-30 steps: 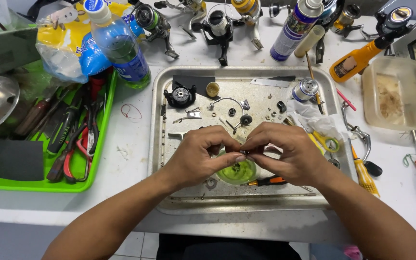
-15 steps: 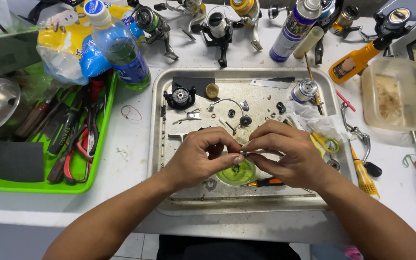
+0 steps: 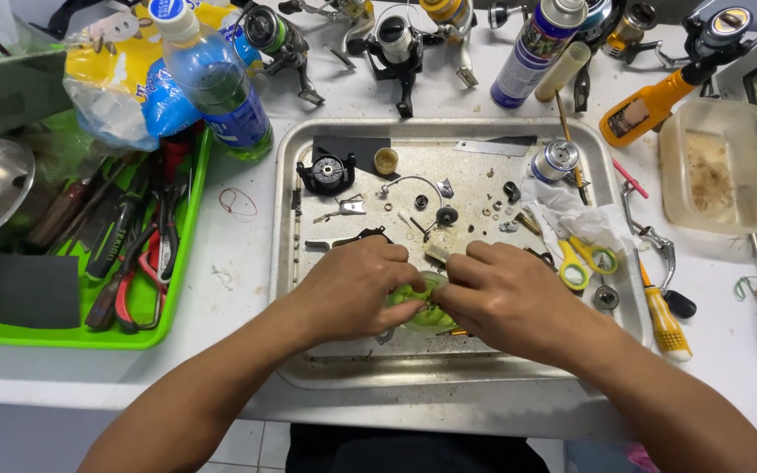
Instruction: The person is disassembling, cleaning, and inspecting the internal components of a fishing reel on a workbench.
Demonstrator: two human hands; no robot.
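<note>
A white counter carries a steel tray at its middle, reaching to the near edge. At the left edge sits a green bin full of pliers and screwdrivers, with a blue bottle behind it toward the far-left corner. Along the far edge stand fishing reels and a spray can; a clear tub sits by the right edge.

In the tray's near half the left hand and right hand meet over a small green cup — fingers of both curled in, pinching something tiny between the fingertips, too small to make out. Yellow scissors lie just right of the right hand.
</note>
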